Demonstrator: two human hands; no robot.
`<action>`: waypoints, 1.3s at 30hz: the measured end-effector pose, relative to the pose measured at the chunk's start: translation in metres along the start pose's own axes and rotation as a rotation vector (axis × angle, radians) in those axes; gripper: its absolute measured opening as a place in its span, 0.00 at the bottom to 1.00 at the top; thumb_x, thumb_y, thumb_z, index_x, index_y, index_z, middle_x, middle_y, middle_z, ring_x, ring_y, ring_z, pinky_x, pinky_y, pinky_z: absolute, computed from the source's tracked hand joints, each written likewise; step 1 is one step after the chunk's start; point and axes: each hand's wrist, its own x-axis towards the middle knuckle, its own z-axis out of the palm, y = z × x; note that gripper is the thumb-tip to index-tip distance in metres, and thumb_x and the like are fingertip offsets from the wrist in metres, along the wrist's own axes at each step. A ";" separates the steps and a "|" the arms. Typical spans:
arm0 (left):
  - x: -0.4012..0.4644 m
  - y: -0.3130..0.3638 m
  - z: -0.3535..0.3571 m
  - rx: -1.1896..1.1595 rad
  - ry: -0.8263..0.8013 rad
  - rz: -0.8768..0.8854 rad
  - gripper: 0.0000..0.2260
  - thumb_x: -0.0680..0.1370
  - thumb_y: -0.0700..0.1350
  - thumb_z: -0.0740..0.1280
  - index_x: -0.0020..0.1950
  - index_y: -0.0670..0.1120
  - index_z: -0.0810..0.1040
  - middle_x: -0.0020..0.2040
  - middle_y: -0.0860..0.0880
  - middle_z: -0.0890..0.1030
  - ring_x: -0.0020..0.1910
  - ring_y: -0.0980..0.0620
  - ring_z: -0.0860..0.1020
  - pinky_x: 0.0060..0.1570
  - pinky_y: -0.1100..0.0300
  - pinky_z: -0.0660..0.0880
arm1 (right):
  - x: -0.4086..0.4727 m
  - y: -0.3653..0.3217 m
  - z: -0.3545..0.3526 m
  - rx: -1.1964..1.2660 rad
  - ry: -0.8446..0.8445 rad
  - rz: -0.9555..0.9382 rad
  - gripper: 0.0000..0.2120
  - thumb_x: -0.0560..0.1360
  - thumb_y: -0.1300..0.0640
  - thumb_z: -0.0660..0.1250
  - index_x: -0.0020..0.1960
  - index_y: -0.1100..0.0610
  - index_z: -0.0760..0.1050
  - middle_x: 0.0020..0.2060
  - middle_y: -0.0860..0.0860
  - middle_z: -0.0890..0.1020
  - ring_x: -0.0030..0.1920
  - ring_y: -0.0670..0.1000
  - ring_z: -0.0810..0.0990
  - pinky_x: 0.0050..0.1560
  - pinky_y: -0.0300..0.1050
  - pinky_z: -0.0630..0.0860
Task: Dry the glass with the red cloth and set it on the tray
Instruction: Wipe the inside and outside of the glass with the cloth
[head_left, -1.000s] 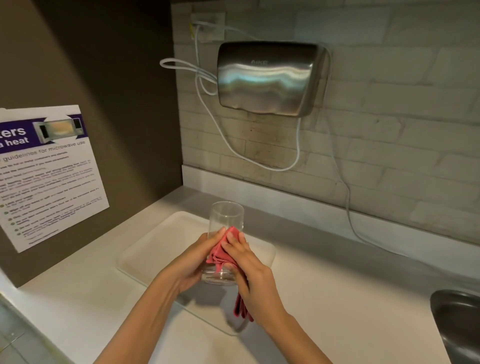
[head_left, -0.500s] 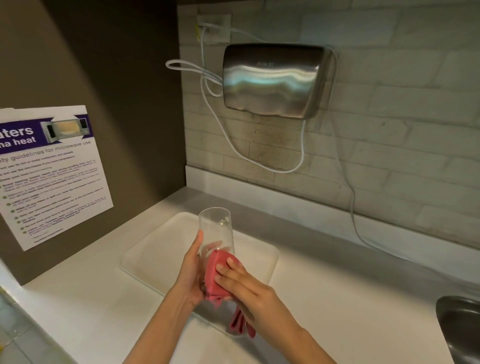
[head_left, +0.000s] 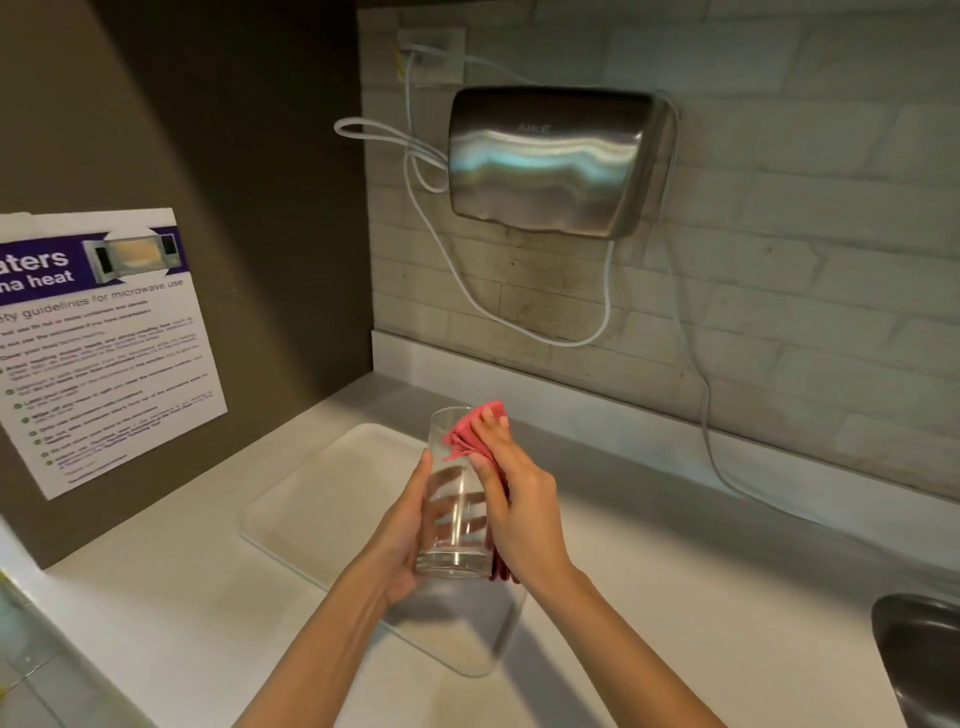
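A clear drinking glass (head_left: 453, 525) stands upright in the air above the white tray (head_left: 332, 499), gripped around its lower half by my left hand (head_left: 402, 535). My right hand (head_left: 519, 499) presses the folded red cloth (head_left: 470, 434) against the glass's right side, up at the rim. A strip of the cloth hangs down behind my right palm near the glass's base. The tray lies flat on the white counter, partly hidden under my hands and the glass.
A steel hand dryer (head_left: 556, 161) hangs on the tiled wall with white cables looping below. A microwave notice (head_left: 98, 348) is stuck on the brown left wall. A steel sink (head_left: 919, 660) shows at the lower right edge. The counter's front edge runs at the lower left.
My right hand has slid the cloth up from the glass's lower part to its rim. The glass has turned slightly in my left hand and stays above the tray.
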 end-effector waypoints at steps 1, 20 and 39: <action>0.001 0.002 -0.001 -0.007 0.009 0.005 0.30 0.70 0.66 0.63 0.61 0.46 0.78 0.53 0.36 0.84 0.48 0.36 0.83 0.44 0.40 0.80 | -0.001 -0.001 0.000 -0.028 -0.049 -0.051 0.19 0.79 0.61 0.63 0.69 0.56 0.69 0.69 0.46 0.68 0.71 0.45 0.63 0.70 0.34 0.59; 0.000 0.006 -0.010 0.000 0.037 0.040 0.28 0.67 0.67 0.65 0.53 0.45 0.84 0.51 0.37 0.85 0.48 0.38 0.84 0.38 0.48 0.81 | -0.022 0.009 -0.004 -0.252 -0.391 -0.405 0.30 0.69 0.74 0.69 0.68 0.60 0.69 0.70 0.52 0.65 0.72 0.51 0.57 0.72 0.39 0.52; 0.006 0.010 -0.007 -0.026 0.092 0.114 0.26 0.68 0.67 0.62 0.55 0.52 0.82 0.47 0.42 0.87 0.43 0.43 0.85 0.34 0.53 0.81 | -0.057 0.020 -0.013 -0.159 -0.366 -0.366 0.22 0.74 0.71 0.66 0.67 0.62 0.70 0.68 0.54 0.69 0.72 0.54 0.62 0.72 0.43 0.57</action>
